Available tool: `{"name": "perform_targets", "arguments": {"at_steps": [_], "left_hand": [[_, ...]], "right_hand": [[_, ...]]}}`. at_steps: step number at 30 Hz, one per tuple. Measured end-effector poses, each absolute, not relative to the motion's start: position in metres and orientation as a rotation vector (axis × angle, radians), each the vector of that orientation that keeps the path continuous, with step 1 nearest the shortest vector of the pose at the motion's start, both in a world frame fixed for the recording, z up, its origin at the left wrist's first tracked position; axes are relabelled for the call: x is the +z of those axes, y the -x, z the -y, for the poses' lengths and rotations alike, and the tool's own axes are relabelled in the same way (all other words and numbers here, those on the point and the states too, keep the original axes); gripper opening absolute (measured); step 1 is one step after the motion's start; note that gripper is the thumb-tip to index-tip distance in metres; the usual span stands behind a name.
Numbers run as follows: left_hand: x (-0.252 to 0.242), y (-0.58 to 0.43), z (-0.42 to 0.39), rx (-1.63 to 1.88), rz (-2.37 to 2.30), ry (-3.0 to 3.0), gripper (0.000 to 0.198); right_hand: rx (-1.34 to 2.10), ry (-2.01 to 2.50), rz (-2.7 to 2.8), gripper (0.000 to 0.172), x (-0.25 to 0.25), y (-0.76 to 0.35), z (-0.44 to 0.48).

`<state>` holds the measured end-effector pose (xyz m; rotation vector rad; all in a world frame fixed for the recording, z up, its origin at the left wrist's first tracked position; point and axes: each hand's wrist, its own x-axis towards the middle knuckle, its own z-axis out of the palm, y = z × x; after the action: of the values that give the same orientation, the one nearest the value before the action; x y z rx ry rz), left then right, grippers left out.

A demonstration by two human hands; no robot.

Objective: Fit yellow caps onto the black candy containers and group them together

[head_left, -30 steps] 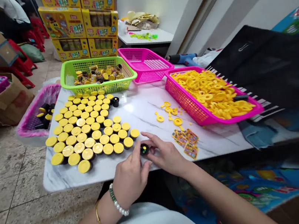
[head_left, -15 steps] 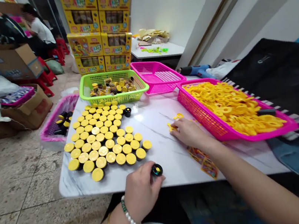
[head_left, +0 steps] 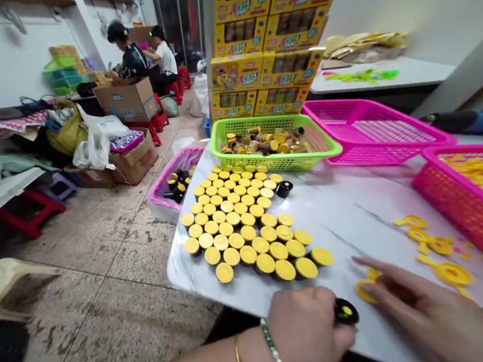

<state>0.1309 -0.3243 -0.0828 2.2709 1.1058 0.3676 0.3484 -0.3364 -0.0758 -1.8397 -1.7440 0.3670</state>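
Observation:
Near the front edge of the table, my left hand [head_left: 307,331] is closed around a small black cylinder [head_left: 346,311] with a yellow dot in its end. Just to the right, my right hand [head_left: 428,310] pinches a yellow plastic ring piece [head_left: 367,291] between thumb and fingers; the two parts are apart. More yellow ring pieces [head_left: 453,274] with short stems lie beyond the right hand. To the left stand rows of black cylinders with yellow tops [head_left: 265,262], close together. One black cylinder [head_left: 284,188] lies on its side by their far right end.
A green basket [head_left: 278,165] of small yellow-capped tubes stands at the back, beside a pink basket [head_left: 382,149]. Another pink basket [head_left: 467,202] holds yellow ring pieces at right. Yellow boxes [head_left: 270,71] are stacked behind. A lined bin [head_left: 160,202] stands left; two people sit farther off.
The view has swung left. My right hand has come from beside the pink basket toward my left hand, bringing a yellow ring piece. My left hand still holds the black cylinder.

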Motion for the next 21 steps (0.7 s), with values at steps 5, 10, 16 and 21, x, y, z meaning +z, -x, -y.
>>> {"name": "perform_targets", "arguments": {"at_steps": [5, 10, 16, 21], "left_hand": [[-0.084, -0.123, 0.328, 0.570, -1.069, -2.181, 0.023], [-0.088, -0.121, 0.327, 0.654, -1.034, -2.193, 0.022], [-0.081, -0.122, 0.329, 0.594, -1.031, -2.197, 0.017], [-0.077, -0.122, 0.327, 0.517, -1.064, -2.191, 0.015]], "right_hand": [[1.125, 1.751, 1.190, 0.044, -0.045, -0.322, 0.361], [1.453, 1.557, 0.883, 0.037, -0.044, -0.291, 0.366], [1.394, 1.509, 0.770, 0.041, -0.054, -0.279, 0.361], [1.405, 1.513, 0.804, 0.039, -0.055, -0.276, 0.360]]}}
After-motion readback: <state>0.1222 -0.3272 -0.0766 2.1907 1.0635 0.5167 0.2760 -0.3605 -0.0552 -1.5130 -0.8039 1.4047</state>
